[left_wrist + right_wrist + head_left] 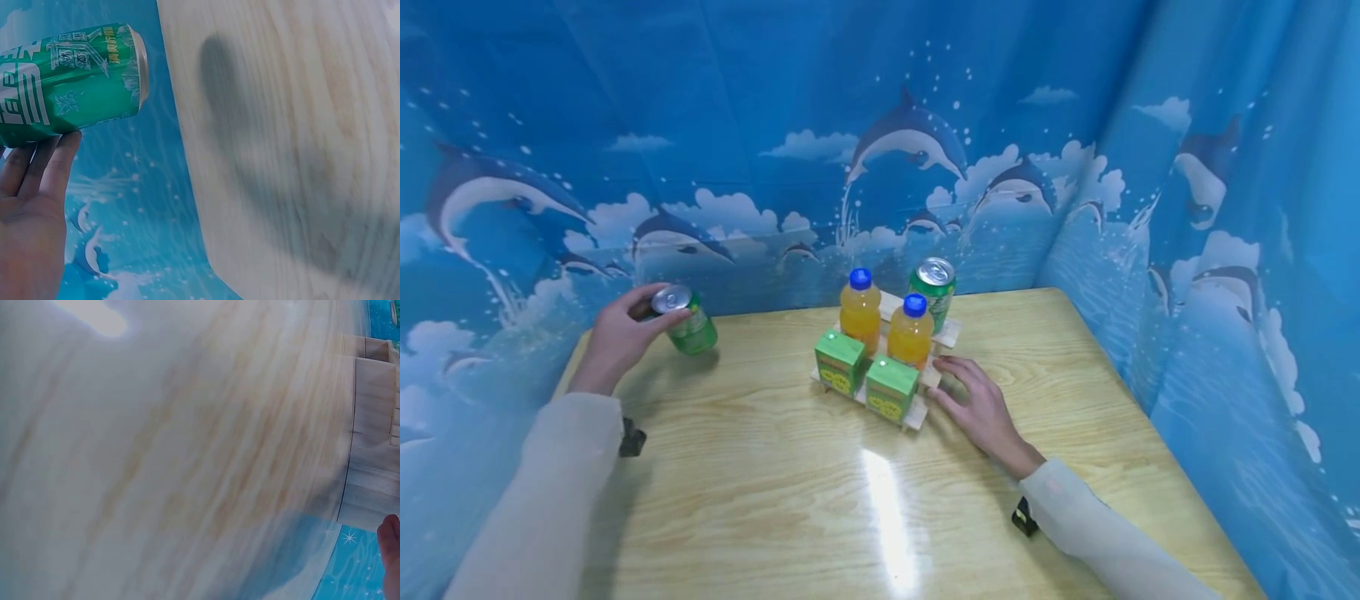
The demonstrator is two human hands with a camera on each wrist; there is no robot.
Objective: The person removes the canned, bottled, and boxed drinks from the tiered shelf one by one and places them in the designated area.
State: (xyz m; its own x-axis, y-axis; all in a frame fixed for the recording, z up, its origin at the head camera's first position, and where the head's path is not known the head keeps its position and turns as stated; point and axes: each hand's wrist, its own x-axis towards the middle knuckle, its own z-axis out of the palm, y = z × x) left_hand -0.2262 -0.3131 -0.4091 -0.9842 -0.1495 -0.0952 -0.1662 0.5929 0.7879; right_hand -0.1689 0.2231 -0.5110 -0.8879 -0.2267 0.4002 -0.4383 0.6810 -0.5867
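Note:
On the left, my left hand (625, 333) holds a green soda can (694, 332) between thumb and fingers, tilted over the table's far left corner. In the left wrist view the fingers (53, 165) lie along the can's side. My right hand (981, 408) grips the right end of a stepped wooden rack (916, 414), thumb and fingers at its edge. On the rack stand two green juice boxes (891, 390) in front, two orange juice bottles (910, 342) with blue caps in the middle, and another green can (934, 292) at the back right.
The light wooden table (760, 492) carries the rack near its far edge. A blue dolphin-print curtain (775, 100) hangs behind and along the right side. A bright light reflection lies on the tabletop in front of the rack.

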